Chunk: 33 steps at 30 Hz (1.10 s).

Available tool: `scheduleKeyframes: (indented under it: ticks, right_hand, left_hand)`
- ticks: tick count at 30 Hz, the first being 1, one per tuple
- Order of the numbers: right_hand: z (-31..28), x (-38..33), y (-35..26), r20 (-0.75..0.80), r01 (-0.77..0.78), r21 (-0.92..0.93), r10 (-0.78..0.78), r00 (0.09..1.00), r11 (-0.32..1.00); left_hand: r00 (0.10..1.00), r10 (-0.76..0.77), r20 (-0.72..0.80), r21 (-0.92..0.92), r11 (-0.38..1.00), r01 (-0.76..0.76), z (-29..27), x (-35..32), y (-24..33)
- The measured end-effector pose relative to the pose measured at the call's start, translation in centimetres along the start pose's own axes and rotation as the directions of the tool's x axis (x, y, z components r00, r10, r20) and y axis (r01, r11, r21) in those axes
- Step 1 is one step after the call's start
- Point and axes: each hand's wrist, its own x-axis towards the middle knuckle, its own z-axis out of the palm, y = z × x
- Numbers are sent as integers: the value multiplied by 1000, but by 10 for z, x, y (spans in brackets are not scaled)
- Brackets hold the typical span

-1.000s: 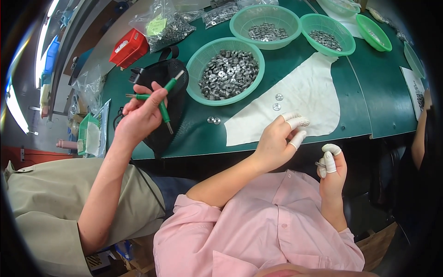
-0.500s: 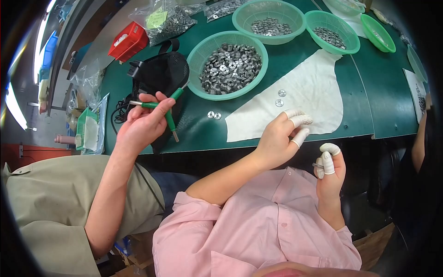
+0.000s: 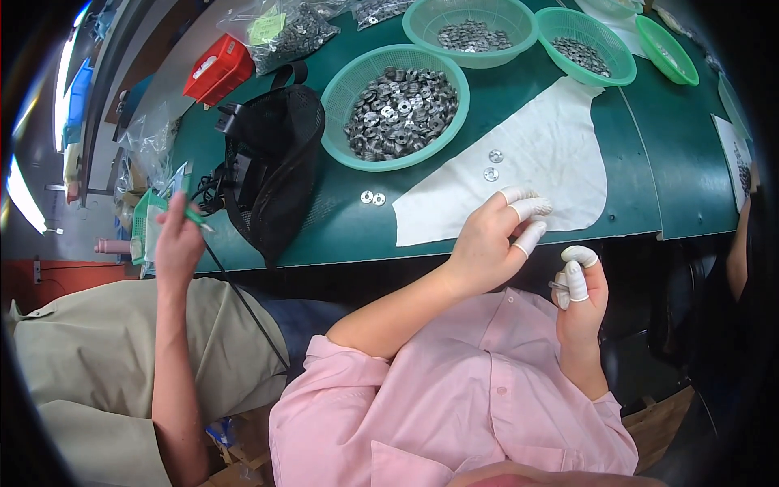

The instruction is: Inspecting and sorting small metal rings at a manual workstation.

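Observation:
My left hand (image 3: 497, 239), with white finger cots on its thumb and fingers, rests over the near edge of a white cloth (image 3: 560, 154). Its thumb stands apart from the bent fingers, and nothing shows between them. To the right, in front of the table edge, my right hand (image 3: 582, 284) is closed with finger cots on too. A thin metal rod (image 3: 558, 285) sticks out of its grip; most of it is hidden. Two flat metal rings (image 3: 493, 165) lie on the cloth beyond my left hand. Two more rings (image 3: 372, 198) lie left of the cloth on the green table (image 3: 349, 231).
A green basket (image 3: 329, 138) heaped with metal rings stands beyond the cloth; more baskets (image 3: 527, 49) stand behind. A black mesh bag (image 3: 280, 162), red bin (image 3: 217, 73) and plastic bag of parts (image 3: 284, 40) are left. A co-worker's hand (image 3: 177, 243) holds a blurred green tool.
The co-worker's hand has swung left and down, away from the black bag, with green tool in it. My hands stay almost in place; the view has shifted slightly.

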Motion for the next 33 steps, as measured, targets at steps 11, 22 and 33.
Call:
scheduleKeyframes:
  ticks: [11,22,33]
  right_hand:
    - [-1,13,0,-12,-16,-30,16,1000,999]
    - [42,74,-34,163,303,-349,-261,952,887]
    - [99,166,-9,533,597,-774,-292,794,209]
  left_hand:
    - [999,43,-20,-35,998,-44,9,5,-16]
    - [996,83,13,38,996,-84,-34,-4,-23]
    - [986,164,-40,136,978,-157,-53,-4,-62]
